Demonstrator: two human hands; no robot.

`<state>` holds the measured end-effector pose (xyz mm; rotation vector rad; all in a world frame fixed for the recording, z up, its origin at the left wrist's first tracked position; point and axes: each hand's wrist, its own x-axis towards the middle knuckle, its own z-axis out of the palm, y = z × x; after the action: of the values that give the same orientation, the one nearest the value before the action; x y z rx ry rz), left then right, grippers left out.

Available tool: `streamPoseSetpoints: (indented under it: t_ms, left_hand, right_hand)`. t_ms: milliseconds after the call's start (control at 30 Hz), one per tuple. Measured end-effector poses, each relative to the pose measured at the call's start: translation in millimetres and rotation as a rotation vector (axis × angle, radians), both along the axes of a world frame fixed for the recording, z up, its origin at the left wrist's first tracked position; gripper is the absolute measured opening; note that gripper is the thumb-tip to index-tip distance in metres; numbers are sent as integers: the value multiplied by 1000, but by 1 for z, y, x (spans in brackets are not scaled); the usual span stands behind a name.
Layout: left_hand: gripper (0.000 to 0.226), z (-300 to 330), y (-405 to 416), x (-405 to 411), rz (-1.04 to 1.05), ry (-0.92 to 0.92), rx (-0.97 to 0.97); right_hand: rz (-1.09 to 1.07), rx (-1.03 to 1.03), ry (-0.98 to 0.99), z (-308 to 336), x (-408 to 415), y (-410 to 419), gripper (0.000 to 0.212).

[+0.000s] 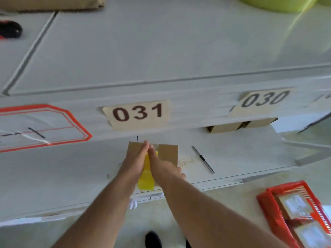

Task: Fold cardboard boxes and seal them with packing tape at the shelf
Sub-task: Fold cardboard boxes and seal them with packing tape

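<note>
A pale grey shelf [71,167] runs across the room, its upper tier carrying the labels 031 [138,113] and 030 [265,99]. Near the shelf's front edge, below 031, lies a small brown box [168,151], and a strip of yellow tape [146,176] runs down its middle seam and over the near side. The left hand [134,163] and right hand [161,165] lie flat on the box either side of the strip, fingers straight, pressing rather than gripping. I judge this box folded and its seam taped, with only the smoothing down left; more boxes may follow. A knife [203,159] lies to the right on the shelf, and a red basket [265,199] sits on the floor. The arms hide much of the box, and motion blur softens everything.
</note>
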<state>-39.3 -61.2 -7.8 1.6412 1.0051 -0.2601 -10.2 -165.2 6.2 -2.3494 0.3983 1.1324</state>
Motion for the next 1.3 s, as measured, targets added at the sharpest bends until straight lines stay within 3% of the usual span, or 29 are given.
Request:
streamPoseSetpoints:
  t_ms: [67, 167, 267, 333, 400, 500, 600, 733, 867, 967, 1067, 1133, 1300]
  left_hand:
    - [76, 13, -3, -1, -67, 52, -216]
    - [55, 20, -2, 1, -135, -31, -251]
    - [46, 24, 2, 1, -72, -35, -317]
    - [27, 25, 4, 0, -53, -20, -324]
    - [5, 28, 3, 1, -51, -29, -355]
    - [7, 27, 1, 1, -45, -44, -407]
    - [33, 24, 4, 0, -32, -37, -425]
    - [32, 28, 3, 2, -50, 6, -466]
    - [28, 32, 4, 4, -25, 34, -487]
    - [15, 32, 4, 6, -25, 45, -481]
    - [15, 26, 5, 10, -5, 50, -467]
    - [16, 25, 4, 12, 10, 59, -465]
    - [18, 23, 6, 15, 14, 65, -476]
  right_hand:
    - [-74, 18, 15, 3, -1, -2, 136]
    - [-187, 145, 34, 1, -1, -12, 122]
    - [-191, 241, -137, -26, 26, -63, 81]
    - [-116, 110, -337, -57, 56, -111, 50]
    - [-1, -84, -407, -88, 79, -150, 48]
    - [265, -279, -368, -121, 93, -173, 41]
    - [332, -247, -397, -138, 101, -173, 24]
    - [209, -117, -338, -136, 110, -171, 19]
    - [-34, 312, -377, -86, 104, -152, 38]
    - [186, 449, -388, -41, 91, -112, 30]
    - [515, 285, -376, -32, 77, -81, 13]
    - [659, 144, -443, -34, 75, -72, 24]
    - [737, 72, -504, -41, 85, -64, 27]
